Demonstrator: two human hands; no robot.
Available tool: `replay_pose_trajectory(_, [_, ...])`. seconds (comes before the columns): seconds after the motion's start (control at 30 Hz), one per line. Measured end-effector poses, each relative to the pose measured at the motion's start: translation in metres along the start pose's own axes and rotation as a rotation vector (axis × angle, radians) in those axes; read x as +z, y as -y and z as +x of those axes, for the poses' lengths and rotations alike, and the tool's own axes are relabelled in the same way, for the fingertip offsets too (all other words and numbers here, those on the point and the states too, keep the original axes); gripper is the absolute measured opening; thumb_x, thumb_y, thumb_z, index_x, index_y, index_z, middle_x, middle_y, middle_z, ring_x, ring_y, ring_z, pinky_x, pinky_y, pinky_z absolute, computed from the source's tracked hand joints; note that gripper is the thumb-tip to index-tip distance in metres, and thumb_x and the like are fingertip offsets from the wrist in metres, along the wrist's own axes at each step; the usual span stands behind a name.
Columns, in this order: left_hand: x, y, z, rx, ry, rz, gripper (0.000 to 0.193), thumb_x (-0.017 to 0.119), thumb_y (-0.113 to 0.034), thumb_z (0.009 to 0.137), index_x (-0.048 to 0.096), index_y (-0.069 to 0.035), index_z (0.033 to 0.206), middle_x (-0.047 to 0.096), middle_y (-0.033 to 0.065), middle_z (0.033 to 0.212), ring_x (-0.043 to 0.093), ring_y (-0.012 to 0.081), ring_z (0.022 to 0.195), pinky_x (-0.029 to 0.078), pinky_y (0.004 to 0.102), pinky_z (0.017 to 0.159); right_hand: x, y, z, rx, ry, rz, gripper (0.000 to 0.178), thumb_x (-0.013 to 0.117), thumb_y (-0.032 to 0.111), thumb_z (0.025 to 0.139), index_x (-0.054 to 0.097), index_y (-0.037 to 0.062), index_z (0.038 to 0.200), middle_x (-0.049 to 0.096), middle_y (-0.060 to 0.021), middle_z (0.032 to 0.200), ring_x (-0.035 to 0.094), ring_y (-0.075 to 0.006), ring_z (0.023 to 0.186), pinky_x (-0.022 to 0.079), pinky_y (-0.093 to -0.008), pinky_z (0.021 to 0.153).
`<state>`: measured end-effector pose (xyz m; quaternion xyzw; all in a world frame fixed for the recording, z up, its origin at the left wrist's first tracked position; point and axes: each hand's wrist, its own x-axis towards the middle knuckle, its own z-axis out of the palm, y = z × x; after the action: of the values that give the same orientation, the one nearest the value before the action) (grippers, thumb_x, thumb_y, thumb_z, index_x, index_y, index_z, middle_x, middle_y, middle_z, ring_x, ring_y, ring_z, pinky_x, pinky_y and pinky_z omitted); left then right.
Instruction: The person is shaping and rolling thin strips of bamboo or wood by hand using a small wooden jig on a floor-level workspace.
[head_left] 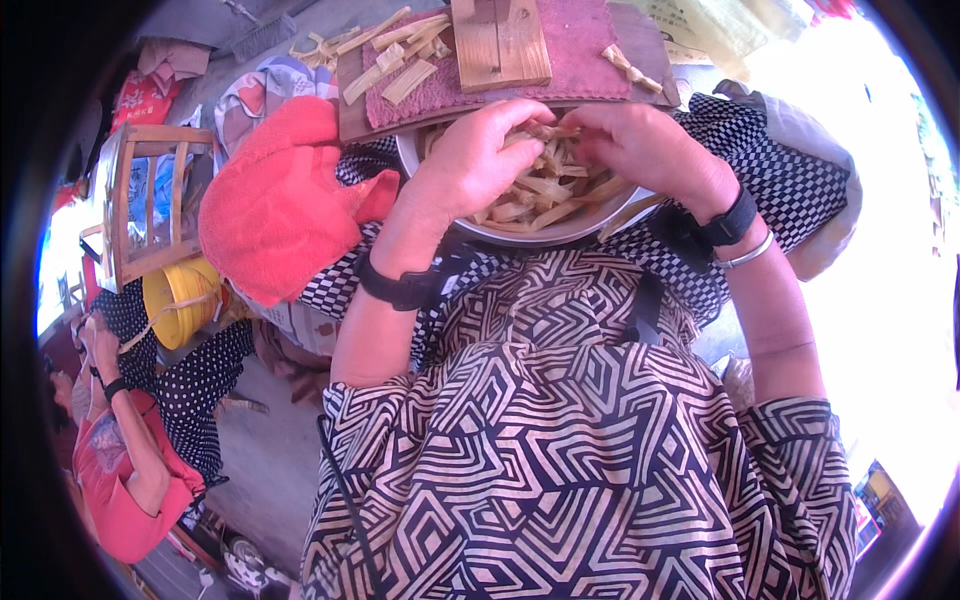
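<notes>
Both my hands are over a white basin (555,238) in my lap, filled with pale yellow, flat strips (550,190). My left hand (487,150) is bent at the basin's left side, its fingers curled in toward the thumb. Close to it on the right, my right hand (640,145) has its fingers curled down over the strips. Both hands look closed; what lies between their fingertips is too small and partly hidden to make out. The fingertips of the two hands nearly meet above the strips.
Beyond the basin, a board (355,120) bears a pink cloth (585,60), a wooden block (500,45) and several loose strips (410,80). A red towel (285,200) lies at my left. Farther left are a wooden stool (150,200), a yellow bucket (185,305) and another person (140,480) holding a strip.
</notes>
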<state>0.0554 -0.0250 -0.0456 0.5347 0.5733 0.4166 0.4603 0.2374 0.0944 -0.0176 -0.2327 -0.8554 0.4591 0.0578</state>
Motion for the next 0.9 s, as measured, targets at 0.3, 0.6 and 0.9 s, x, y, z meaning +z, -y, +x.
replay_pose_trajectory(0.3, [0.006,-0.024,-0.004,-0.070,0.064,-0.046,0.033,0.056,-0.019,0.091,0.055,0.002,0.117,0.062,0.0036,0.101,0.055,0.0089,0.092,0.045,0.0239,0.080,-0.015,-0.016,-0.025,0.144,0.215,-0.520,0.013,0.062,0.018,0.081,0.066,0.0047,0.081,0.064,-0.0086,0.072,0.061,-0.0230,0.067,0.045,-0.0353,0.069])
replay_pose_trajectory(0.6, [-0.005,-0.068,-0.020,-0.064,0.061,-0.291,0.019,0.056,-0.009,0.090,0.061,-0.001,0.106,0.059,-0.0031,0.085,0.050,0.0013,0.076,0.040,0.0169,0.067,-0.052,0.044,-0.037,0.228,0.281,0.277,0.015,0.060,0.017,0.088,0.063,0.0018,0.086,0.054,0.0038,0.064,0.047,-0.0034,0.053,0.037,-0.0173,0.047])
replay_pose_trajectory(0.9, [-0.027,-0.046,-0.060,0.051,-0.196,0.637,0.012,0.063,-0.009,0.078,0.064,-0.003,0.088,0.063,0.0089,0.090,0.061,0.0286,0.080,0.048,0.0355,0.073,-0.029,0.039,-0.068,0.155,-0.045,-0.017,0.011,0.061,0.010,0.085,0.061,-0.0004,0.084,0.054,-0.0060,0.061,0.054,-0.0172,0.054,0.043,-0.0292,0.052])
